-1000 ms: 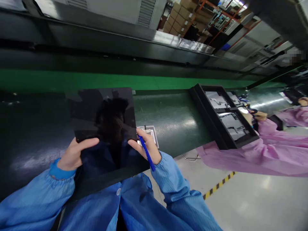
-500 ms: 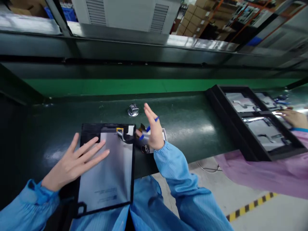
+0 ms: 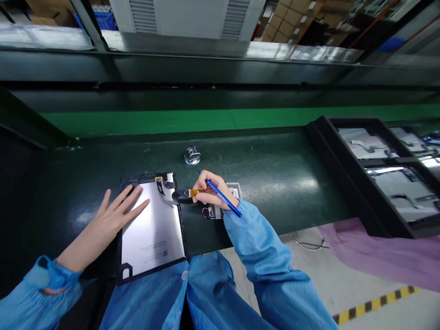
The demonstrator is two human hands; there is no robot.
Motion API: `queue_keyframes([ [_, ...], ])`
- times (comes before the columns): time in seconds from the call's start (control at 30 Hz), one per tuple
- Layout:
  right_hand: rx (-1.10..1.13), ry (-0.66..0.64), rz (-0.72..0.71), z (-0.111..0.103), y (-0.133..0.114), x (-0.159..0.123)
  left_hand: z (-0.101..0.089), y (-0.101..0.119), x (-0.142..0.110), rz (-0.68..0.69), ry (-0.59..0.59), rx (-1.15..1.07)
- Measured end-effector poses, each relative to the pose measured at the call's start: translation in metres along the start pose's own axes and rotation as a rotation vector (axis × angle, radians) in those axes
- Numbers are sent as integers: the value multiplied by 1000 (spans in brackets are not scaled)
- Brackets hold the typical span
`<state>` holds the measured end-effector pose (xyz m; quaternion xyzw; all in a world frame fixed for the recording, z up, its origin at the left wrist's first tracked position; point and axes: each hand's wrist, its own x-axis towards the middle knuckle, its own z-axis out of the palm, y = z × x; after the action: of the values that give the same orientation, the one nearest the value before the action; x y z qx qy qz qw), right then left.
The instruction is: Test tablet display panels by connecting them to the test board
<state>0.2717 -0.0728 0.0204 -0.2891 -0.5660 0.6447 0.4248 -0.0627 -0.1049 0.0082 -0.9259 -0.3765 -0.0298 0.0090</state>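
A tablet-sized display panel point(image 3: 154, 243) with a silvery back and black frame lies in front of me at the table edge. My left hand point(image 3: 112, 217) is open, fingers spread over the panel's upper left part. From the panel's top, a flex cable point(image 3: 182, 195) runs to the right. My right hand point(image 3: 213, 190) pinches its orange end between thumb and fingers. A blue pen point(image 3: 222, 196) is also tucked in that hand, slanting back over the wrist. Partly hidden beneath the right hand is a small electronic unit point(image 3: 216, 211) with thin wires.
A shiny metal knob-like piece point(image 3: 192, 156) stands on the green table point(image 3: 271, 165) behind the panel. To the right, a black divided tray point(image 3: 330, 151) holds several similar panels. A pink sleeve or garment point(image 3: 371, 256) shows below the tray.
My right hand has turned from upright, fingers extended, to a pinch on the flex cable, now stretched rightward. The panel has rotated slightly. The co-worker's hand at the tray has left view.
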Motion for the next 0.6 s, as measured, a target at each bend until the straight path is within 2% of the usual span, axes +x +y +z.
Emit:
queue_keyframes([
  [0.07,-3,-14,-9,7,3,0,-10,11,8,-50,21,-87],
  [0.17,-83,-43,-8,17,10,-1,-26,40,34,-103,105,-380],
  [0.23,-136,-79,-14,21,13,-2,-32,57,54,-208,179,-522],
  [0.3,-180,-106,-33,23,15,-3,-32,68,71,-295,137,-668],
  [0.4,-221,-120,-50,24,17,-2,-26,70,83,-355,7,-897],
  [0.6,-193,-184,-34,27,19,-3,-23,66,85,-323,-108,-1057],
])
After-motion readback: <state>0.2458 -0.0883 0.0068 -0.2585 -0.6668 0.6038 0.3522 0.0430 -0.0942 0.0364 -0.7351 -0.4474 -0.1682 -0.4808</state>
